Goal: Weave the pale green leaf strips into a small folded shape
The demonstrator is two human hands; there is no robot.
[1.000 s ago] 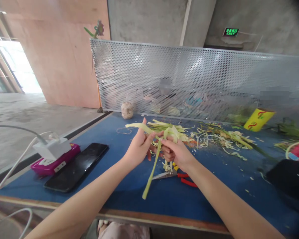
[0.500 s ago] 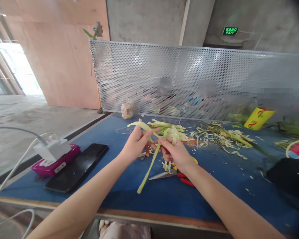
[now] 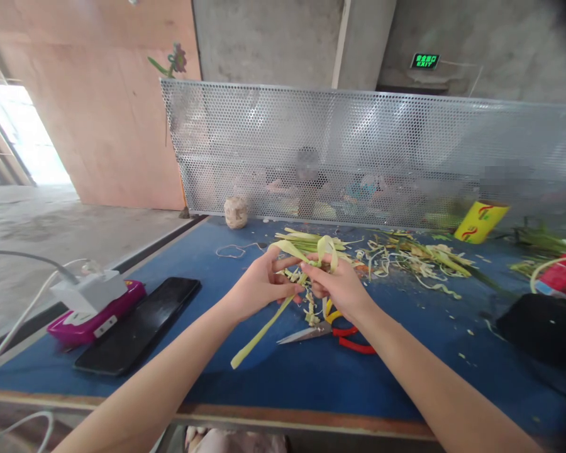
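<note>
I hold a long pale-green leaf strip [image 3: 259,336] in both hands, lifted just above the blue surface [image 3: 405,377], in front of my chest. My left hand [image 3: 259,289] is closed on it, thumb on top and fingers curled under. The loose tail hangs out below that hand, slanting down and to the left, with its tip near the surface. My right hand [image 3: 342,289] pinches the worked end, where the strip bends into a small loop [image 3: 329,246] standing above my knuckles.

The strip looks light and limp. It droops under its own weight, yet the loop keeps its curve, so I judge it springy enough to unfold if my pinch loosens. It seems thin and fibrous, likely to split lengthwise or crease, so the place to grip is right at the fold, flat between thumb and fingertip, not out along the tail.

Both forearms reach forward and angle inward, the wrists near each other and the fingertips almost meeting. Scissors [image 3: 311,331] with red handles lie on the surface just under my right hand. A litter of leaf trimmings [image 3: 419,258] spreads beyond it.
</note>
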